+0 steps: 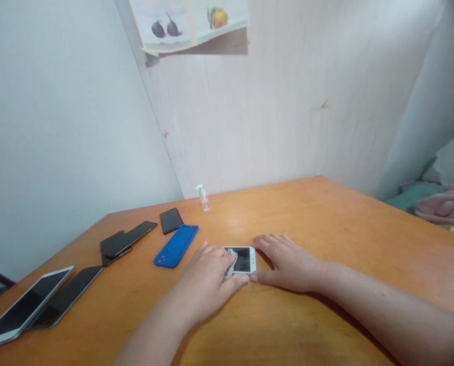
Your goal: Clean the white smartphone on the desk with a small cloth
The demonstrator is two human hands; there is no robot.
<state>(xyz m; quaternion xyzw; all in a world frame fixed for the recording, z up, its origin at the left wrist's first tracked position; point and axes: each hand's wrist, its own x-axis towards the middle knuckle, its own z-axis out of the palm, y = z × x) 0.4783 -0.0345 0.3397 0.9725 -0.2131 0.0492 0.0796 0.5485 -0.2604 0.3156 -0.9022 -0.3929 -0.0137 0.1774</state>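
A white smartphone (245, 260) with a dark screen lies sideways on the wooden table, in front of me. My left hand (211, 272) is on its left part, fingers closed over a crumpled whitish cloth (230, 263) that rests against the screen. Most of that cloth and the phone's left end are hidden under the hand. At the phone's right end, my right hand (283, 262) holds it by the corners, thumb on the near side and fingertips on the far side.
On the wooden table (344, 229), a blue phone case (177, 246) lies left of my hands beside a dark phone (171, 220). Several dark devices (133, 239) and a white tablet (26, 305) are farther left. A small clear pump bottle (204, 199) stands near the wall.
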